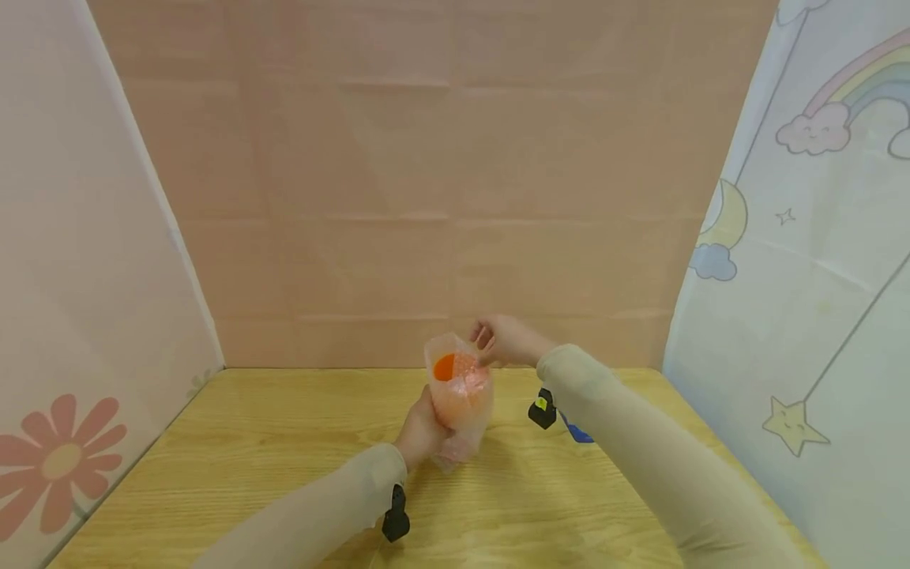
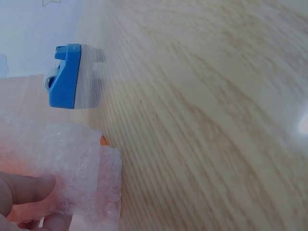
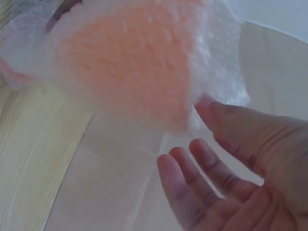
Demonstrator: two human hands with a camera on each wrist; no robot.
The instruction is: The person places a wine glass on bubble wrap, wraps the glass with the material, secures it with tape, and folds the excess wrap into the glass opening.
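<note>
In the head view, an orange cup-like thing (image 1: 444, 367) shows through the open top of the bubble wrap (image 1: 475, 395) around it. Its lower part is only seen blurred through the wrap. My left hand (image 1: 421, 431) grips the wrapped bundle from the left and holds it tilted above the table. The left wrist view shows the thumb (image 2: 33, 188) pressed against the bubble wrap. My right hand (image 1: 508, 341) is at the bundle's upper right edge. Thumb and forefinger appear to pinch the wrap's edge there, while the other fingers (image 3: 185, 180) stand apart from it.
A blue tape dispenser (image 2: 67, 79) with a roll of tape stands on the wooden table (image 1: 284, 442); in the head view the right sleeve partly hides it. A pinkish backdrop (image 1: 455, 197) rises behind the table, with printed cloths (image 1: 817, 316) at both sides.
</note>
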